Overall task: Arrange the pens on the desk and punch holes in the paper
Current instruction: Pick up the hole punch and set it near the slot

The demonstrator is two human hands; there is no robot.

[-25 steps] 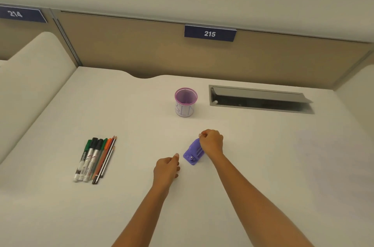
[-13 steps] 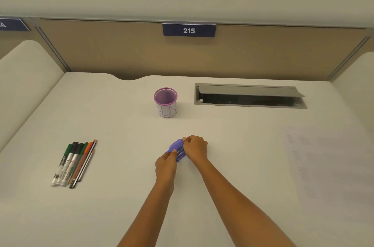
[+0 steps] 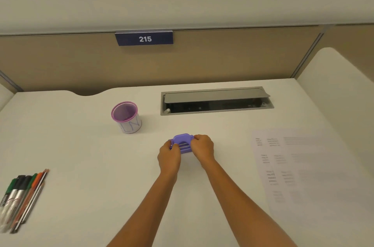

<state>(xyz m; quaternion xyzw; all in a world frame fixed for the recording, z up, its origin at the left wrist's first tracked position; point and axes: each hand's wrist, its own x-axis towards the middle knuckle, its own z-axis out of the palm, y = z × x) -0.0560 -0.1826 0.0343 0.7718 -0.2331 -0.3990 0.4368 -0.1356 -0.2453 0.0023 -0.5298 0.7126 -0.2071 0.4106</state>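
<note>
A purple hole punch (image 3: 182, 142) sits on the white desk (image 3: 81, 155) at the centre, its long side facing me. My left hand (image 3: 169, 155) grips its left end and my right hand (image 3: 203, 148) grips its right end. A printed sheet of paper (image 3: 307, 169) lies flat on the desk to the right, apart from the punch. A row of several pens and pencils (image 3: 20, 198) lies side by side at the far left. A purple-rimmed pen cup (image 3: 126, 117) stands upright behind and to the left of the punch, with no pens showing in it.
A grey cable hatch (image 3: 216, 100) with its lid raised is set into the desk at the back right. A tan partition with a sign reading 215 (image 3: 144, 38) closes the back. White side panels rise at both ends of the desk.
My left hand has joined my right hand on the hole punch, and the punch has turned from slanted to square with me. The view has shifted right, so the paper now shows.
</note>
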